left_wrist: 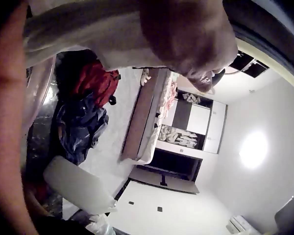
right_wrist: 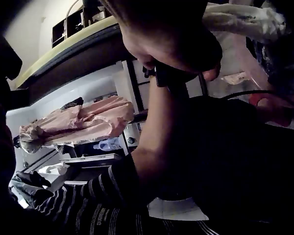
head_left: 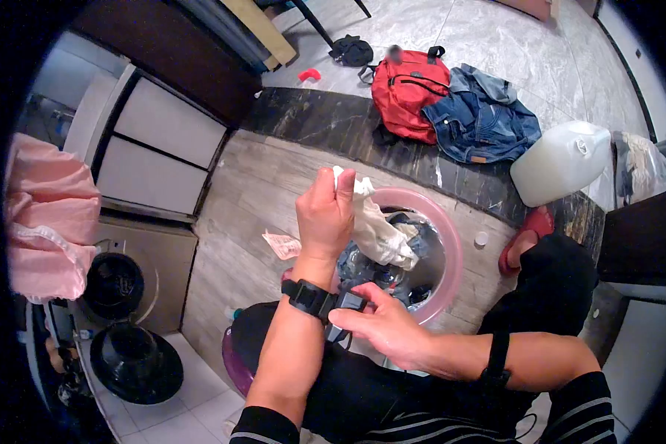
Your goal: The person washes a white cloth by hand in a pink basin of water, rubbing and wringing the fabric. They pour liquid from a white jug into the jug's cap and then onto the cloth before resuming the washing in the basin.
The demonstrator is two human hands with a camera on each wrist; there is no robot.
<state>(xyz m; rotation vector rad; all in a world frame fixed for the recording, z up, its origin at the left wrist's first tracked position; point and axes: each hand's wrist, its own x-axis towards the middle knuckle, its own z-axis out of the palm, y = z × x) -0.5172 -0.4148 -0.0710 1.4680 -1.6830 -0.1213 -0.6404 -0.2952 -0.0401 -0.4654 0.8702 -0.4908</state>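
Observation:
The left hand (head_left: 325, 214) is raised and grips one end of a whitish cloth (head_left: 383, 235), which hangs down into a pink basin (head_left: 451, 248). Dark, wet-looking clothes (head_left: 370, 270) lie in the basin. With thumb and fingers, the right hand (head_left: 385, 322) pinches a small dark device (head_left: 345, 307) strapped at the left wrist, beside a black band. In the left wrist view the left hand (left_wrist: 191, 34) and cloth (left_wrist: 93, 32) fill the top. The right wrist view shows the right hand (right_wrist: 166, 44) at the device, which is mostly in shadow.
Beyond the basin, a red backpack (head_left: 411, 96) and a denim garment (head_left: 485, 122) lie on a dark stone ledge, with a whitish jug (head_left: 562, 163) to their right. Pink fabric (head_left: 52, 222) hangs at left above a black round lid (head_left: 135, 364). A red-shod foot (head_left: 525, 240) is right of the basin.

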